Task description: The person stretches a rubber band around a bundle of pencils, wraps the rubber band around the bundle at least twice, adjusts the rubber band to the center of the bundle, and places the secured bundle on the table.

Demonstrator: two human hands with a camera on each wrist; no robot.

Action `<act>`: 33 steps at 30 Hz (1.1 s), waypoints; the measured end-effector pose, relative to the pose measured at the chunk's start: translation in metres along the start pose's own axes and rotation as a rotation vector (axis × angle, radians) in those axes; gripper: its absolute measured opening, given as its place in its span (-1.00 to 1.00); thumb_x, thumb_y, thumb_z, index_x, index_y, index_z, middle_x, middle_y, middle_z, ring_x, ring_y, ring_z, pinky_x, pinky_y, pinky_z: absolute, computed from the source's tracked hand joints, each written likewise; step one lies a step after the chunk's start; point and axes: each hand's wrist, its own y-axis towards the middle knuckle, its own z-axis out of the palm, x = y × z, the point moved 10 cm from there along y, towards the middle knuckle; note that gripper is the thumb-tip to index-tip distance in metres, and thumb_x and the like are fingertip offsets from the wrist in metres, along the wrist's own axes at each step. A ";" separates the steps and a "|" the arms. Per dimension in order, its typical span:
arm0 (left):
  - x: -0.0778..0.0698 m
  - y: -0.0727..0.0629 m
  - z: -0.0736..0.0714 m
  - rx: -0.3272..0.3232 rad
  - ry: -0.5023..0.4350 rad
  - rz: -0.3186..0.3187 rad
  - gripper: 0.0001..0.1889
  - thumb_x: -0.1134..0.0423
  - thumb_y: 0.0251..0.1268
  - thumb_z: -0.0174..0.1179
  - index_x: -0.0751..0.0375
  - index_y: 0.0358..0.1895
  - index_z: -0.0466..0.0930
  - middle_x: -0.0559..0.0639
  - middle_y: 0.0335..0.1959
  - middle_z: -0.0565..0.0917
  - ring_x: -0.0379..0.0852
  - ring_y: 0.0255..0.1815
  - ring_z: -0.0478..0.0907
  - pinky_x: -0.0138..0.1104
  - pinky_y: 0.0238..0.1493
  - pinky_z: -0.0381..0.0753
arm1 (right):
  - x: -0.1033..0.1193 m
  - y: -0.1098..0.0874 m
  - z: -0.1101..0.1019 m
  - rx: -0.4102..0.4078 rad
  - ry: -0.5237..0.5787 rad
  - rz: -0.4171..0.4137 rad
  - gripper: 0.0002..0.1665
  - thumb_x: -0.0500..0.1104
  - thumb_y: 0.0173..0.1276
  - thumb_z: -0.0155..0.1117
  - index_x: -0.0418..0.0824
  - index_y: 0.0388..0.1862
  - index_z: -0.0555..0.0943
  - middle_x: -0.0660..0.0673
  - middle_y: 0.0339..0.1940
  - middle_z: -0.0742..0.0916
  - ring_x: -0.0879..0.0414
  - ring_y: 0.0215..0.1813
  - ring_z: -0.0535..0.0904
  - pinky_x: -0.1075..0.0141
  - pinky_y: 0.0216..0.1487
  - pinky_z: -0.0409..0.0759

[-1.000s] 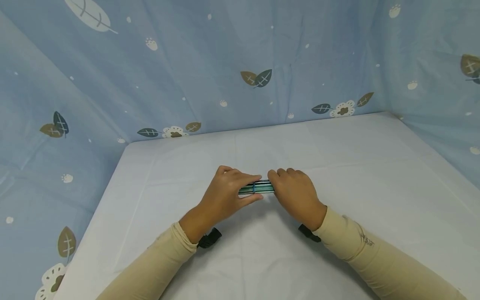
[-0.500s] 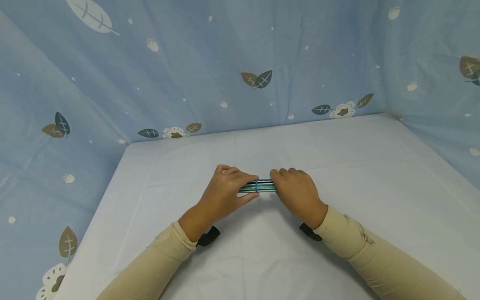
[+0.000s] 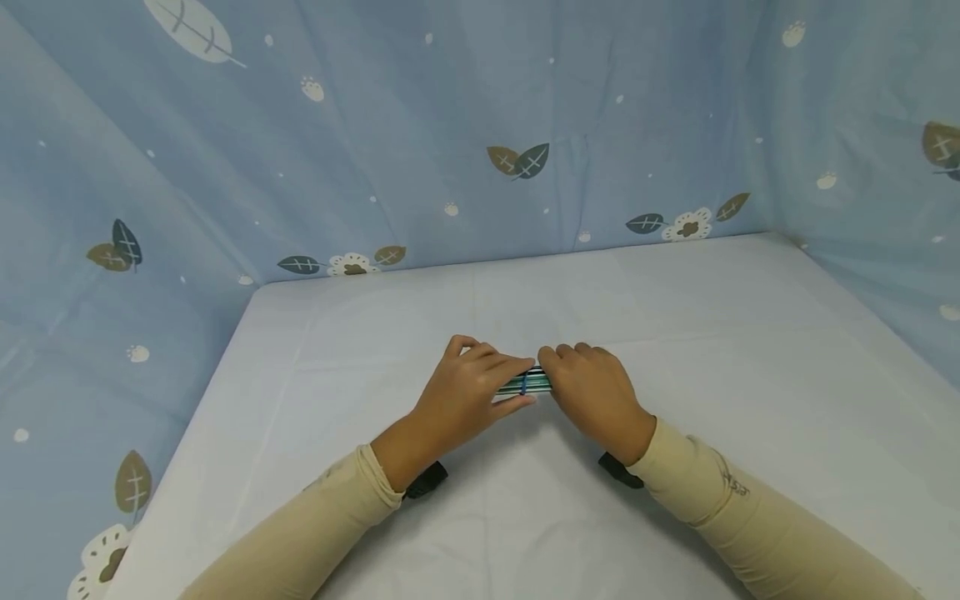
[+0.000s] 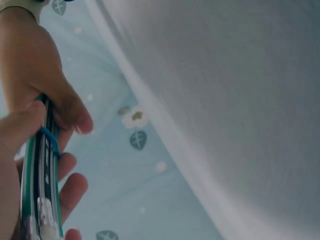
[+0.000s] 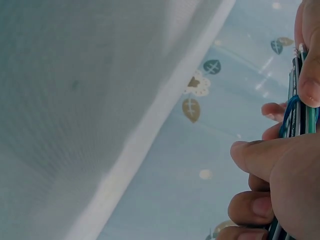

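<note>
A bundle of green, black and white striped pencils (image 3: 540, 382) is held between both hands above the white-covered table. A blue rubber band (image 4: 49, 139) loops round it. My left hand (image 3: 459, 398) pinches the left part between thumb and fingers, its fingertips right at the band. My right hand (image 3: 596, 400) wraps its fingers round the other end and hides most of it. In the left wrist view, the pencils' pale ends (image 4: 46, 227) show low in the left palm. The right wrist view has the right thumb (image 5: 255, 152) lying across the pencils just beside the band.
The white tablecloth (image 3: 675, 333) covers the table under and around the hands. A blue curtain (image 3: 420, 125) with leaf and flower prints rises behind and at both sides. A black wrist mount (image 3: 427, 481) shows below the left wrist, another (image 3: 621, 470) below the right.
My left hand and the blue band have both shifted right, towards the right hand, so less of the pencils shows between the hands. The right hand has stayed nearly in place.
</note>
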 end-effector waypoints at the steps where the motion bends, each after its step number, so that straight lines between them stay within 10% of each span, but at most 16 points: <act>1: 0.000 -0.001 0.000 0.000 -0.001 0.001 -0.53 -0.12 0.13 0.44 -0.03 0.08 0.71 -0.21 -0.12 0.80 -0.18 -0.15 0.69 -0.15 0.06 0.46 | 0.001 0.000 0.001 0.003 0.000 -0.003 -0.75 -0.36 0.13 0.49 -0.22 -0.45 0.53 -0.07 -0.66 0.58 0.13 -0.67 0.34 0.33 -0.63 0.40; 33: -0.007 -0.003 -0.007 -0.039 0.117 0.042 -0.58 -0.16 0.19 0.37 0.01 -0.01 0.73 -0.20 -0.19 0.81 -0.16 -0.20 0.68 -0.12 0.04 0.46 | 0.006 -0.001 -0.003 -0.011 -0.022 0.001 -0.71 -0.38 0.17 0.45 -0.21 -0.51 0.48 -0.05 -0.70 0.51 0.14 -0.67 0.28 0.33 -0.61 0.37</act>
